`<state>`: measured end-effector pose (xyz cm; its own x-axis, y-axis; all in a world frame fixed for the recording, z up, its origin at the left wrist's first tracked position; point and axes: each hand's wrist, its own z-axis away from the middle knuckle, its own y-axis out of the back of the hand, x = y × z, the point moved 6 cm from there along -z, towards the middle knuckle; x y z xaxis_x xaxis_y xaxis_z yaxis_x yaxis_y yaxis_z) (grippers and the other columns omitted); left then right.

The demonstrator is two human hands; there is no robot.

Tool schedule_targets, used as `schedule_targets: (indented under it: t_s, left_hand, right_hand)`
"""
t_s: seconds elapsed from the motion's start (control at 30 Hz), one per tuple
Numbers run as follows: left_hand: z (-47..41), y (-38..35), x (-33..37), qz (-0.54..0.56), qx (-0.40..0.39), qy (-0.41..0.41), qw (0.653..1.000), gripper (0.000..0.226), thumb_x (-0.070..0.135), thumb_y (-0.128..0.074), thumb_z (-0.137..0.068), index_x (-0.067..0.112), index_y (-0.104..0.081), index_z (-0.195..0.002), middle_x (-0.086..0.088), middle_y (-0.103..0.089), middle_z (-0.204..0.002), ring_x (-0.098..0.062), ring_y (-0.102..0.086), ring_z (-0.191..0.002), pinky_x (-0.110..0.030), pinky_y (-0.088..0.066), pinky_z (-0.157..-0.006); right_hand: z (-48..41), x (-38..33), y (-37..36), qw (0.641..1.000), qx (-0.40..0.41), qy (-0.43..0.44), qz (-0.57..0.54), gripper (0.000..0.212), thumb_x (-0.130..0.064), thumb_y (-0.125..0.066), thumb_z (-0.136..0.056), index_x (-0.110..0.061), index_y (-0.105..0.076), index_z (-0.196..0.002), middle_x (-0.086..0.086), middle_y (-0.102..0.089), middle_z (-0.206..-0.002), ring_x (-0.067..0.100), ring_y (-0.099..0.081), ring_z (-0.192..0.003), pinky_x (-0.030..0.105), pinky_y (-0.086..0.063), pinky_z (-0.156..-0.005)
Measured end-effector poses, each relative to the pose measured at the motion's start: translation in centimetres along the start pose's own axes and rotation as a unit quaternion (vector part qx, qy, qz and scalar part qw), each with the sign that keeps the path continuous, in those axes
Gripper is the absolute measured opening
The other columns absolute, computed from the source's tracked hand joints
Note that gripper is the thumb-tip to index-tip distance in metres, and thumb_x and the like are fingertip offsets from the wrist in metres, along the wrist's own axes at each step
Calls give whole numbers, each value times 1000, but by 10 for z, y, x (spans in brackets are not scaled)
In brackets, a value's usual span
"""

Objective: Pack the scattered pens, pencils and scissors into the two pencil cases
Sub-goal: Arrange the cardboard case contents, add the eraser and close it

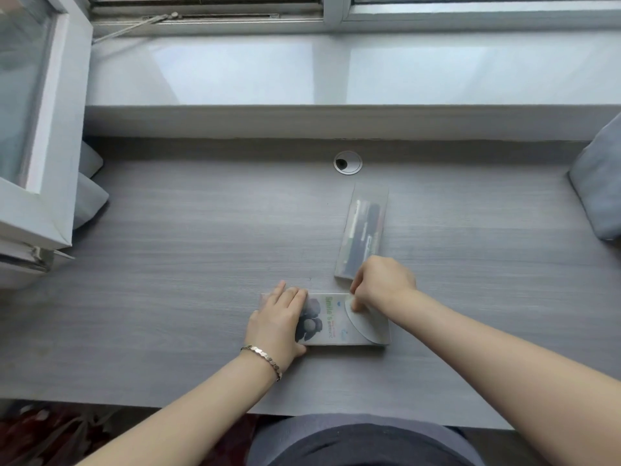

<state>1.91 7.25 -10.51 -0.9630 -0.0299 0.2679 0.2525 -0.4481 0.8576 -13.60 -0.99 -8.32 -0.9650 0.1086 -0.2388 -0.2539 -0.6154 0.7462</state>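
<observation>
Counter: the grey wood-grain counter is filling the middle of the frame, running from the left edge to the right edge below a pale window sill.
Window: an open white-framed window sash is standing at the upper left of the frame.
Cushions: a pale blue-grey cushion is lying at the right edge; another pale cushion is lying at the left, under the sash.
Printed case: the translucent plastic pencil case with a dark flower print and green lettering is lying flat and crosswise just below the centre of the frame, its curved flap at its right end.
Clear case: the clear narrow plastic pencil case is lying lengthwise right of centre, above the printed case and just apart from it; dark and light pens are showing through its wall, and its near end is being partly hidden by the right hand.
Left hand: the left hand is pressing flat on the left end of the printed case, fingers together and stretched out, thumb at the near edge.
Right hand: the right hand is curling over the flap end of the printed case, fingers bunched on the flap's edge.
Cable hole: a round silver cable grommet is sitting in the counter above the clear case.
Bracelet: a silver link bracelet is circling the left wrist.
</observation>
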Motion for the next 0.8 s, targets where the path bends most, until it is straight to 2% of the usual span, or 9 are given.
schedule_targets:
  t_s: [0.17,0.23,0.3,0.37,0.43,0.5,0.6,0.7,0.8]
  left_hand:
    - [0,2,1,4,11,-7,1000,81,29,-71,-67,24,-29,-136,11,-34,-142,-12,-15,-142,-33,-44,-98]
    - [-1,4,1,8,24,-16,1000,82,31,-76,-60,22,-36,-132,8,-42,-136,-16,-27,-137,-32,-46,-95]
    - [-1,8,0,-3,74,-46,996,86,35,-82,-40,23,-46,-117,5,-57,-116,-20,-53,-117,-33,-51,-78]
    - [1,11,0,3,115,-69,991,84,38,-78,-26,26,-44,-102,6,-63,-96,-19,-64,-90,-34,-51,-68]
    - [6,14,-1,0,163,-92,982,82,45,-70,-27,26,-44,-102,7,-61,-96,-13,-59,-89,-48,-52,-74]
    - [11,20,-7,17,210,-91,973,81,53,-59,-33,23,-46,-107,8,-57,-101,-9,-50,-92,-48,-52,-77]
    - [9,40,-23,108,250,6,962,83,59,-57,-38,19,-46,-110,0,-57,-106,-19,-55,-96,-40,-48,-78]
    - [-6,62,-41,182,245,182,935,88,60,-68,-44,10,-48,-114,-7,-54,-111,-27,-54,-106,-41,-41,-92]
    - [-26,72,-48,219,231,306,898,79,52,-74,-56,6,-44,-112,-12,-49,-117,-31,-48,-114,-41,-41,-92]
  right_hand:
    - [-3,6,-3,997,-14,-21,-70,20,-8,-76,-60,-19,-77,-76,-7,-72,-75,13,-67,-85,22,-45,-64]
    - [7,12,-3,994,15,-1,-111,17,-14,-78,-62,-21,-75,-77,-6,-73,-81,13,-65,-87,22,-45,-68]
    - [20,15,-8,993,41,33,-106,12,-22,-74,-71,-23,-73,-83,-5,-73,-97,15,-64,-98,24,-46,-79]
    - [26,17,-12,991,47,64,-112,13,-25,-70,-76,-23,-72,-89,-3,-71,-102,15,-62,-102,26,-46,-85]
    - [26,19,-6,970,43,57,-233,15,-22,-72,-77,-16,-72,-91,-3,-69,-92,12,-62,-92,22,-44,-80]
    - [23,26,15,928,97,38,-358,13,-16,-71,-79,-10,-72,-89,2,-68,-86,13,-61,-84,22,-42,-77]
    - [11,40,45,893,188,5,-409,13,-13,-62,-84,-8,-69,-94,8,-69,-92,16,-60,-85,24,-41,-77]
    - [-11,39,49,917,170,-49,-358,37,-26,-57,-86,-7,-54,-117,11,-60,-109,23,-56,-93,27,-40,-79]
    - [-32,21,36,949,107,-96,-281,76,-48,-59,-80,-5,-29,-135,18,-41,-134,34,-52,-115,37,-42,-92]
